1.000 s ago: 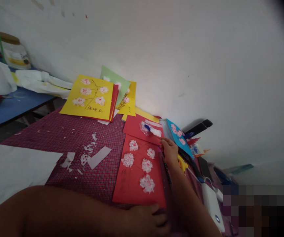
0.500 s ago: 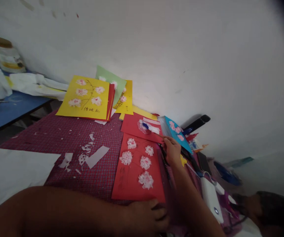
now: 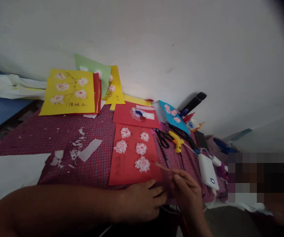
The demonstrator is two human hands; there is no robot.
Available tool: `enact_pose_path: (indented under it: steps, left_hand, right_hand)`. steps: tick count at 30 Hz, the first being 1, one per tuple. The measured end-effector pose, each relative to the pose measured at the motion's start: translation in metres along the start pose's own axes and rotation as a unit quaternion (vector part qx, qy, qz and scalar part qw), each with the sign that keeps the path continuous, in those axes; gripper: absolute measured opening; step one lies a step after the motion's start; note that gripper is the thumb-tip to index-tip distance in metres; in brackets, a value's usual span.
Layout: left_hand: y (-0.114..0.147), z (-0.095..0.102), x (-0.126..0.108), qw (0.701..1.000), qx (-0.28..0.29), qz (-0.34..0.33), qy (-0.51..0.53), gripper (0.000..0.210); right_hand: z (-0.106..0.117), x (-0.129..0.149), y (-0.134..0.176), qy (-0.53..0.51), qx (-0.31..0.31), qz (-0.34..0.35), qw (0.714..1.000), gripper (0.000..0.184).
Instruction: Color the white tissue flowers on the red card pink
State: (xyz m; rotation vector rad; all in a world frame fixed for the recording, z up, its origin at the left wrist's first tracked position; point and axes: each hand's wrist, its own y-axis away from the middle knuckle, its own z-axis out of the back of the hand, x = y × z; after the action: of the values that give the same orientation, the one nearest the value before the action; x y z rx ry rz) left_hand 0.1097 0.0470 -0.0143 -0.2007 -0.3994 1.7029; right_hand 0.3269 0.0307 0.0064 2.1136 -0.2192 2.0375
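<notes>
A thin paintbrush [image 3: 162, 166] is held in the closed fingers of my right hand [image 3: 187, 191]. Its tip points left, over the right side of a red card [image 3: 128, 169], near the lowest flower. Several pink-and-white crumpled paper flowers are on this card, with faint branch lines and dark writing at its lower left. My left hand [image 3: 143, 201] lies at the card's bottom edge with its fingers apart. Behind it, another red sheet [image 3: 123, 113] bears a small clear dish [image 3: 134, 113] with dark blue in it and white paper strips.
Yellow flower cards [image 3: 50, 89] and a green one [image 3: 90, 61] lean at the back left. Paper scraps [image 3: 90, 150] litter the checked cloth. To the right are black scissors [image 3: 163, 138], a yellow glue gun [image 3: 177, 141], a blue card [image 3: 172, 113] and a white power bank [image 3: 207, 171]. A wall rises behind.
My right hand has drawn the brush back from the dish toward me, bringing its tip over the flower card. The view has shifted right; my left hand stays by the card's bottom edge.
</notes>
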Motion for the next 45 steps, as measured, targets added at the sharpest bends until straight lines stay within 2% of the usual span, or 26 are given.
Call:
enact_pose_path:
  steps: [5,14,21,29,35,39,45]
  left_hand:
    - [0.0,0.002,0.0,1.0,0.016,-0.005,-0.002,0.017]
    - [0.0,-0.003,-0.001,1.0,-0.008,-0.004,-0.014,0.015]
    - [0.001,-0.004,0.0,1.0,-0.007,-0.008,-0.008,0.016]
    - [0.001,-0.003,-0.001,1.0,-0.011,-0.007,-0.012,0.018]
    - [0.0,-0.004,-0.001,1.0,0.004,-0.01,-0.002,0.015]
    - [0.0,-0.009,-0.003,1.0,-0.006,-0.005,-0.011,0.016]
    - [0.001,-0.006,-0.002,1.0,-0.001,-0.005,-0.008,0.016]
  right_hand:
    - [0.004,-0.013,0.021,0.06,-0.014,0.01,0.998,0.023]
    - [-0.004,-0.015,0.02,0.113,-0.033,0.003,0.993,0.03]
    - [-0.003,-0.009,0.023,0.121,-0.033,0.02,0.992,0.027]
    - [-0.003,-0.01,0.024,0.162,-0.039,0.03,0.986,0.033]
    - [-0.002,-0.007,0.028,0.176,-0.036,0.058,0.982,0.027]
    - [-0.006,-0.008,0.029,0.184,-0.025,0.055,0.981,0.025]
    - [-0.004,-0.003,0.03,0.197,-0.047,0.064,0.977,0.029]
